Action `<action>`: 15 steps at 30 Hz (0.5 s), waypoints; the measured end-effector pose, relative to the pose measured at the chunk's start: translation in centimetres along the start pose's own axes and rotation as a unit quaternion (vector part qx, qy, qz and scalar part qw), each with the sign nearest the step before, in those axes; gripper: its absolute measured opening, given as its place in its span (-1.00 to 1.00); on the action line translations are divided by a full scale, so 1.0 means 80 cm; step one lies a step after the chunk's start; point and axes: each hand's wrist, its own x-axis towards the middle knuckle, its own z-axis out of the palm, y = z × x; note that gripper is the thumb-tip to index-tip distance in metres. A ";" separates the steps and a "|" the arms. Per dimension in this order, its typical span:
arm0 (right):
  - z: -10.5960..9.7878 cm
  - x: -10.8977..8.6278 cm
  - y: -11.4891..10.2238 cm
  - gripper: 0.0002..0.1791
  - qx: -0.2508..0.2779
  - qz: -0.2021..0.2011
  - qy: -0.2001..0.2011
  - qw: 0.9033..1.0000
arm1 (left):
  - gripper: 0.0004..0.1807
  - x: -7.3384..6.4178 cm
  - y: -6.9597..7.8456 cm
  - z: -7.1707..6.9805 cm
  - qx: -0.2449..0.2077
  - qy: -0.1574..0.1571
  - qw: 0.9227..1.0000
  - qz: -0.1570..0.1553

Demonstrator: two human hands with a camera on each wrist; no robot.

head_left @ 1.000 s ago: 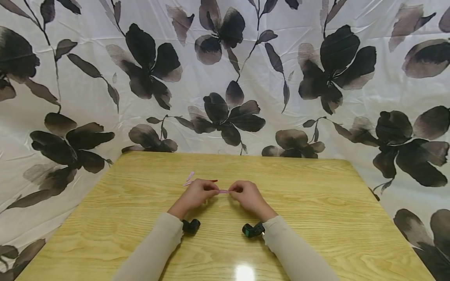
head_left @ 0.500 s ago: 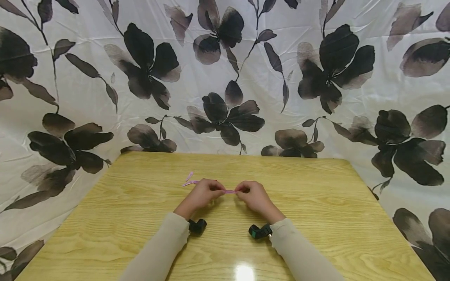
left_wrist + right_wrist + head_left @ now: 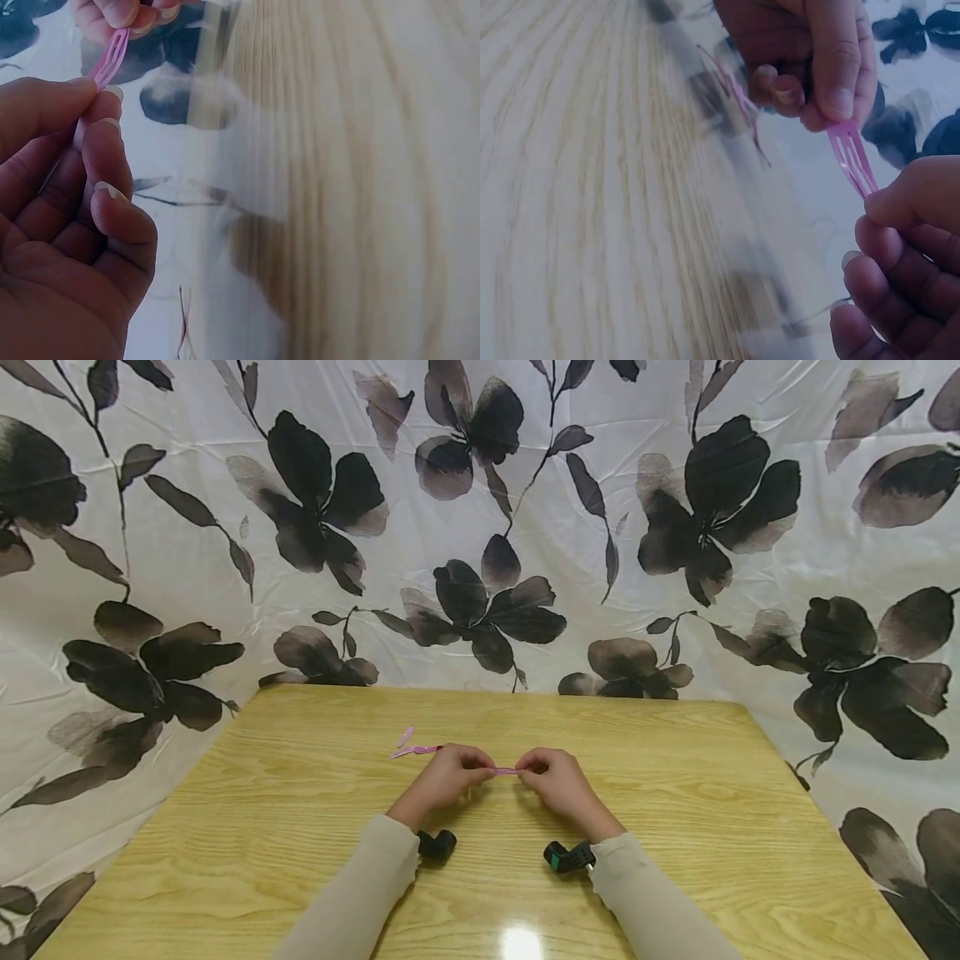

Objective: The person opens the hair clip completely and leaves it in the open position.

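Observation:
A pink snap hair clip with a slotted middle is stretched between both hands, above the wooden table. My left hand pinches one end between thumb and forefinger. The other end is pinched the same way by my right hand. In the left wrist view the hair clip looks slightly bent, its ends covered by fingertips. From the right wrist, the hair clip shows its long slots and narrow bars.
Just beyond my left hand lie a small pink clip and a longer pink piece. Something red, mostly hidden by that hand, touches or nearly touches the longer piece. A floral cloth hangs behind the wooden table.
Both hands have shifted to the right together, still pinching the hair clip. More of the longer pink piece behind my left hand now shows, while the red thing is more covered.

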 end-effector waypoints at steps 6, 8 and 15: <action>-0.006 -0.002 0.002 -0.95 0.016 0.002 0.000 1.000 | -0.89 0.002 0.002 0.004 -0.008 0.001 1.000 -0.003; -0.008 -0.003 0.002 -0.94 0.019 0.002 -0.002 1.000 | -0.89 0.002 0.004 0.005 -0.007 0.002 1.000 -0.007; -0.014 -0.007 0.002 -0.94 0.029 0.003 -0.001 1.000 | -0.89 0.001 0.009 0.010 -0.008 0.005 1.000 -0.010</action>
